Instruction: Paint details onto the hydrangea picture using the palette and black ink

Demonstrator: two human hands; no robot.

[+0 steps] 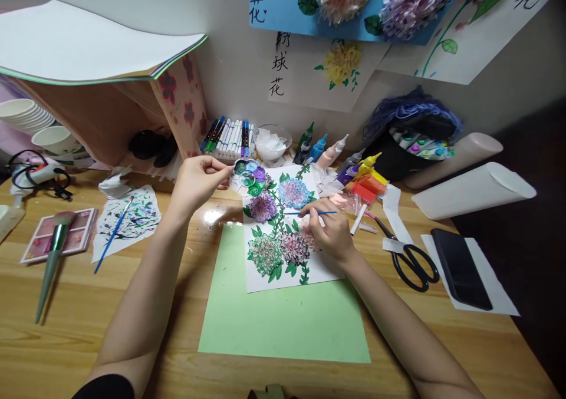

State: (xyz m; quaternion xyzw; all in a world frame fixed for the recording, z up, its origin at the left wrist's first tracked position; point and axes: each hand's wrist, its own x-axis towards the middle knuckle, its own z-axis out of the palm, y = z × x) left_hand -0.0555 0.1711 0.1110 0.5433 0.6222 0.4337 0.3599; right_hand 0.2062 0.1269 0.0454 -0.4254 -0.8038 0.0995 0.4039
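Note:
My left hand (194, 184) pinches the edge of a round paint palette (247, 179) whose wells hold green, blue and purple paint. The palette is by the top left corner of a white sheet (257, 282). My right hand (331, 234) grips a thin blue paintbrush (328, 213), its tip pointing left over the middle of the sheet. Raised blossoms in blue, purple, green and pink, with painted green leaves and stems, cover the sheet, and my right hand partly hides a pale pink one. Under the sheet lies light green paper (283, 328).
Paint bottles (318, 148), markers (227, 137) and a bowl of tissue (272, 142) line the back. Scissors (415, 266) and a black phone (462, 269) lie right. Leftward are another blue brush (114, 234), a paint-stained tissue (141, 213) and a large makeup brush (52, 263).

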